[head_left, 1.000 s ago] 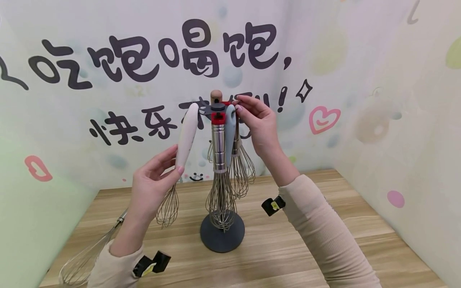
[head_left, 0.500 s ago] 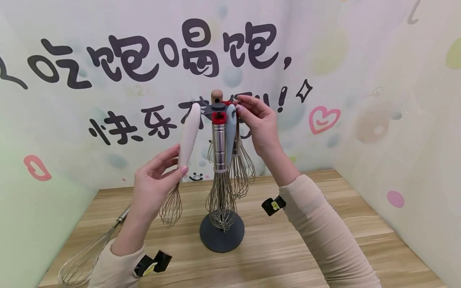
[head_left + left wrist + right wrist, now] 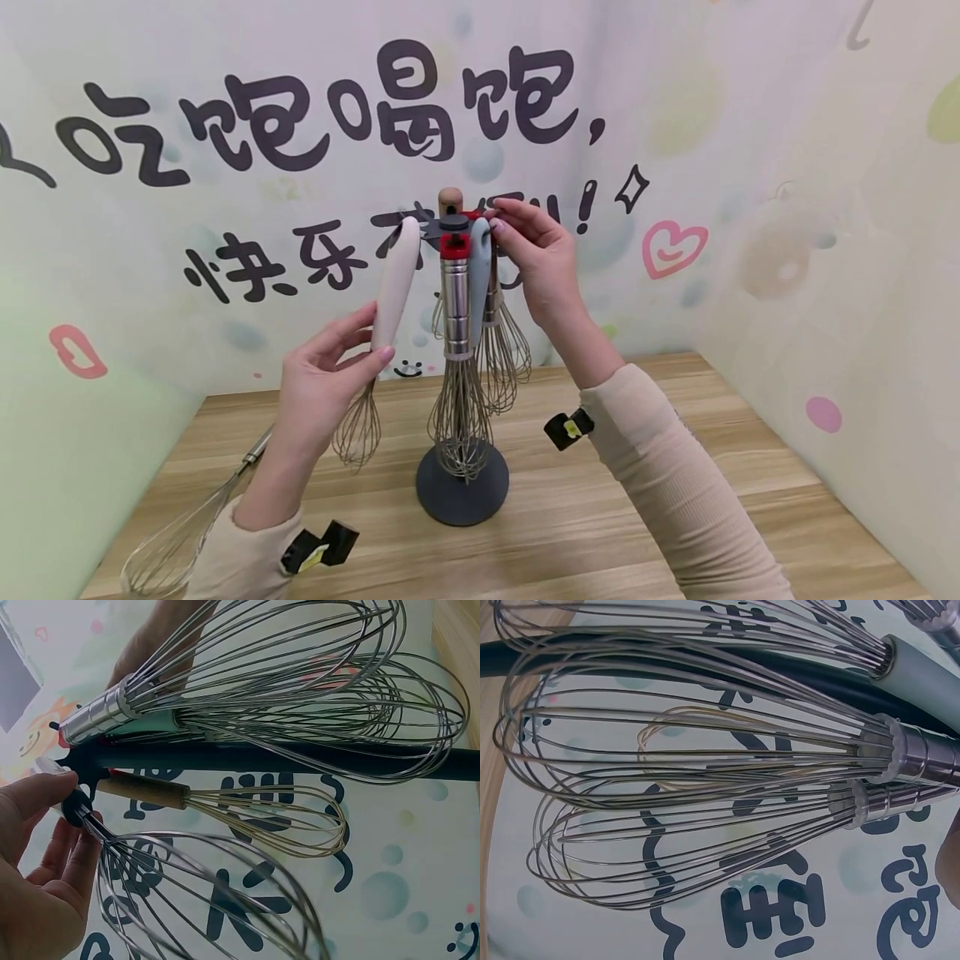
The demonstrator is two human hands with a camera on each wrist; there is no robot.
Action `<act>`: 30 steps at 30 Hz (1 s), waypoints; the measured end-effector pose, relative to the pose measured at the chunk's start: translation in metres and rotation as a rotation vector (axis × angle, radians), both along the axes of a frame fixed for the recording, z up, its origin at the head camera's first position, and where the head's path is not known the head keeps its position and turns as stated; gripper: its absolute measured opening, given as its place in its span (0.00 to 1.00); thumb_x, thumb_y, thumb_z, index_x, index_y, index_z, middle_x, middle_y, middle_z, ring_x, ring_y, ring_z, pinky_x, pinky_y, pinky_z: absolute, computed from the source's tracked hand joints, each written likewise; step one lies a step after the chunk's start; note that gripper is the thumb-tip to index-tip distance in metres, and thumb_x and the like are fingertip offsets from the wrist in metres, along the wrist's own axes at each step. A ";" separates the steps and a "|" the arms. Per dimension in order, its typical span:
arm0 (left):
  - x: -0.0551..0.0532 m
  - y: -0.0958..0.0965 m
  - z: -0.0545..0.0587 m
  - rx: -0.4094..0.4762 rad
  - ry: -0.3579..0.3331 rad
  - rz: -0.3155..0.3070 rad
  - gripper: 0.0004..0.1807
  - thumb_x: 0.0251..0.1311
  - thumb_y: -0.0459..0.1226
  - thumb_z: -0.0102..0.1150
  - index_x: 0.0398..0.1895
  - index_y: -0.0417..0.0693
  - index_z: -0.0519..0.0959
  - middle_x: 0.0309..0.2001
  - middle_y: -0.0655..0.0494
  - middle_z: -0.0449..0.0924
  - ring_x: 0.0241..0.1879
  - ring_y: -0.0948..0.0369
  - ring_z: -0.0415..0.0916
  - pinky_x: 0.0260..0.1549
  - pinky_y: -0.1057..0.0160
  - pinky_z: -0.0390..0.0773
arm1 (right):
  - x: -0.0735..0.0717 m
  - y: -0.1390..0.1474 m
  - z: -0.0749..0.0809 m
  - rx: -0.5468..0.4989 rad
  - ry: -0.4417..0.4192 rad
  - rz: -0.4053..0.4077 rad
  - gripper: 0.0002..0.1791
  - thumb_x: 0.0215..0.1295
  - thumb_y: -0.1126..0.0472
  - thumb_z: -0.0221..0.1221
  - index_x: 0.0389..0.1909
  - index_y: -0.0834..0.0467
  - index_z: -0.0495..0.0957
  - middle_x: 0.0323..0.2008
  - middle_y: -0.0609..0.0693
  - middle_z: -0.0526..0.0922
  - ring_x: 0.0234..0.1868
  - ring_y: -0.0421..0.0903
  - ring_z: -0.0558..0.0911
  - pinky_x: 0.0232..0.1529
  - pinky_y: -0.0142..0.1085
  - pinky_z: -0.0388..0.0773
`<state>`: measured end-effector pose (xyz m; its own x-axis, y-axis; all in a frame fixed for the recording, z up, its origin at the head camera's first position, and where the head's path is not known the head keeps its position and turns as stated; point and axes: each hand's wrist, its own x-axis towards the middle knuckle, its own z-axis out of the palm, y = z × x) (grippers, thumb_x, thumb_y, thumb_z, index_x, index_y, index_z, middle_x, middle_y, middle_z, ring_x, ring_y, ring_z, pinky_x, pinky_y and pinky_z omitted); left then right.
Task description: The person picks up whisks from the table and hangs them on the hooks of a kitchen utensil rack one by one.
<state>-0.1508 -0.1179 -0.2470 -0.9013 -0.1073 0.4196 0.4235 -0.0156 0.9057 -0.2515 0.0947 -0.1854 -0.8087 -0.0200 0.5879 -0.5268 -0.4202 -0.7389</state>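
My left hand (image 3: 322, 375) holds a white-handled whisk (image 3: 397, 279) by the lower handle. The whisk tilts, its handle top right at the left side of the dark whisk stand (image 3: 462, 502). My right hand (image 3: 546, 258) pinches a hook at the stand's top right, fingertips beside the head of a blue-grey-handled whisk (image 3: 480, 283). A steel whisk with a red end (image 3: 456, 308) hangs in front, another steel whisk (image 3: 504, 367) behind it at the right. In the left wrist view, a wooden-handled whisk (image 3: 146, 789) hangs beyond the white-handled one.
A large wire whisk (image 3: 183, 521) lies on the wooden table (image 3: 600, 517) at the left, partly hidden by my left forearm. A printed wall (image 3: 360, 50) with black lettering stands close behind the stand, with side walls left and right.
My left hand has shifted the white-handled whisk slightly right, its handle top closer to the stand. The right hand stays where it was.
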 end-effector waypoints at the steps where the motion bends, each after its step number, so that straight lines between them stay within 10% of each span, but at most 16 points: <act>1: 0.000 0.000 0.000 -0.005 0.000 0.004 0.26 0.53 0.23 0.63 0.58 0.41 0.76 0.48 0.71 0.80 0.49 0.68 0.78 0.46 0.72 0.81 | 0.000 0.000 0.000 -0.001 0.000 0.001 0.22 0.63 0.77 0.54 0.32 0.45 0.84 0.30 0.40 0.85 0.36 0.34 0.82 0.42 0.25 0.80; 30: -0.007 0.007 -0.004 -0.085 0.010 0.044 0.27 0.52 0.23 0.63 0.59 0.38 0.75 0.46 0.68 0.77 0.47 0.69 0.77 0.47 0.74 0.80 | 0.001 -0.002 0.000 -0.012 -0.008 -0.001 0.23 0.63 0.78 0.53 0.31 0.44 0.83 0.29 0.39 0.85 0.35 0.33 0.82 0.40 0.24 0.80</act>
<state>-0.1578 -0.1113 -0.2508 -0.8924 -0.1100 0.4376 0.4308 0.0803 0.8989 -0.2508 0.0927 -0.1854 -0.8134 -0.0118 0.5817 -0.5215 -0.4285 -0.7379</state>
